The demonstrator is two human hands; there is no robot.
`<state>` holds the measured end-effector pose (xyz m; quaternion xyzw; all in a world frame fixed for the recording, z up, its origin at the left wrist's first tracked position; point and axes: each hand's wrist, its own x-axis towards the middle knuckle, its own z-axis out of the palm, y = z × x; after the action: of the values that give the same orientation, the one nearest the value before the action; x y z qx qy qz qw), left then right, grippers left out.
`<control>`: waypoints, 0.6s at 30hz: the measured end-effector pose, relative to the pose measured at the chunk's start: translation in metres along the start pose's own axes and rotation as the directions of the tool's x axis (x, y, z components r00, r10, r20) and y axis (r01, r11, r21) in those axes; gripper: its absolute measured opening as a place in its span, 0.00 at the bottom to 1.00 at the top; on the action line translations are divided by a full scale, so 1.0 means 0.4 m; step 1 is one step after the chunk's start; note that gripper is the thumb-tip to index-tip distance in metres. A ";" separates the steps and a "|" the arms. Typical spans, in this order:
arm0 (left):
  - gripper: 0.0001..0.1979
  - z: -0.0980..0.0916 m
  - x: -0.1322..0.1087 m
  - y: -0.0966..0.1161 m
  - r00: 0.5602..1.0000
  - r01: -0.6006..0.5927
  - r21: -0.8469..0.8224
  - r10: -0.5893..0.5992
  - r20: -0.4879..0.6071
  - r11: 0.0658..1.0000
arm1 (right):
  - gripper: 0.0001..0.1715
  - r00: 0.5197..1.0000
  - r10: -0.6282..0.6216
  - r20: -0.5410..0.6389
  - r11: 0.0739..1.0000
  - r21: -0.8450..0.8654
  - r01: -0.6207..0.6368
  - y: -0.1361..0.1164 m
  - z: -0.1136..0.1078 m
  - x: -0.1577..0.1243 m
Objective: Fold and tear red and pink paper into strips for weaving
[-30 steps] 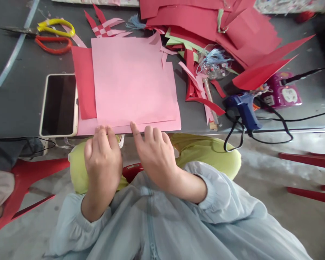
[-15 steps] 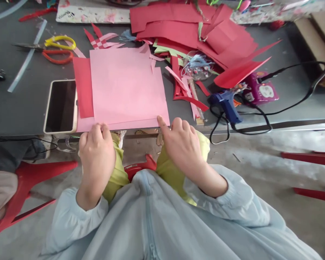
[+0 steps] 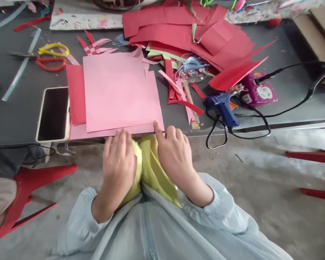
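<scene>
Two overlapping pink paper sheets (image 3: 121, 94) lie at the table's front edge, the upper one set slightly back from the lower. A red paper strip (image 3: 76, 95) shows along their left side. My left hand (image 3: 119, 162) is at the middle of the front edge, fingers stretched side by side and fingertips at the lower sheet's border. At the right front corner, my right hand (image 3: 176, 153) rests its outstretched index finger on the pink paper, its other fingers bent at the table edge. Both thumbs are mostly hidden. I see nothing held in either hand.
A phone (image 3: 53, 113) lies left of the sheets, with scissors (image 3: 51, 61) behind it. Red paper (image 3: 173, 36) is piled at the back. Paper scraps (image 3: 178, 95), a blue glue gun (image 3: 224, 106) with looping cable and a purple box (image 3: 260, 90) lie right.
My left hand has slid right along the paper's front edge, its fingers straightening. My right index finger stays on the right corner. My knees have come closer together, and the view has shifted slightly.
</scene>
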<state>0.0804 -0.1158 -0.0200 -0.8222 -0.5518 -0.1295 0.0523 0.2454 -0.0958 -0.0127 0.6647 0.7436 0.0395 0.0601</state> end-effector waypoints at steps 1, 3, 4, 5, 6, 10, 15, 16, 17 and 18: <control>0.26 0.007 0.007 0.020 0.999 -0.037 -0.017 0.037 0.006 0.999 | 0.33 1.000 -0.001 -0.025 1.000 -0.004 0.000 -0.002 0.005 -0.003; 0.25 0.018 0.026 0.056 0.993 -0.112 -0.011 0.111 -0.024 0.994 | 0.32 0.997 -0.004 -0.077 1.000 -0.009 0.004 -0.005 0.011 -0.007; 0.24 0.023 0.037 0.070 0.988 -0.149 0.005 0.149 -0.032 0.989 | 0.31 0.995 -0.009 -0.100 1.000 -0.009 0.008 -0.005 0.012 -0.009; 0.23 0.027 0.048 0.081 0.982 -0.181 0.015 0.182 -0.044 0.983 | 0.30 0.993 -0.010 -0.118 1.000 -0.007 0.010 -0.004 0.013 -0.011; 0.23 0.030 0.059 0.090 0.979 -0.197 0.018 0.198 -0.042 0.980 | 0.29 0.991 -0.013 -0.133 1.000 -0.003 0.013 -0.003 0.014 -0.013; 0.25 0.041 0.086 0.107 0.989 -0.149 -0.020 0.149 -0.023 0.989 | 0.18 0.988 -0.022 -0.152 0.999 0.038 0.028 0.005 0.012 -0.019; 0.20 0.043 0.091 0.110 0.983 -0.160 0.006 0.160 -0.092 0.987 | 0.20 0.990 -0.033 -0.139 0.997 0.069 0.042 0.011 0.007 -0.020; 0.18 0.043 0.091 0.111 0.982 -0.155 0.005 0.154 -0.106 0.988 | 0.24 0.990 -0.038 -0.133 0.996 0.070 0.047 0.011 0.005 -0.019; 0.17 0.042 0.091 0.113 0.983 -0.145 -0.001 0.144 -0.115 0.989 | 0.27 0.991 -0.043 -0.127 0.996 0.071 0.052 0.012 0.004 -0.018; 0.16 0.041 0.090 0.115 0.984 -0.134 -0.013 0.131 -0.120 0.991 | 0.29 0.992 -0.049 -0.119 0.996 0.073 0.058 0.013 0.002 -0.018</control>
<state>0.1382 -0.0976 -0.0232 -0.8484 -0.4905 -0.1802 0.0849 0.2514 -0.1024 -0.0125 0.6428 0.7645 0.0484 -0.0081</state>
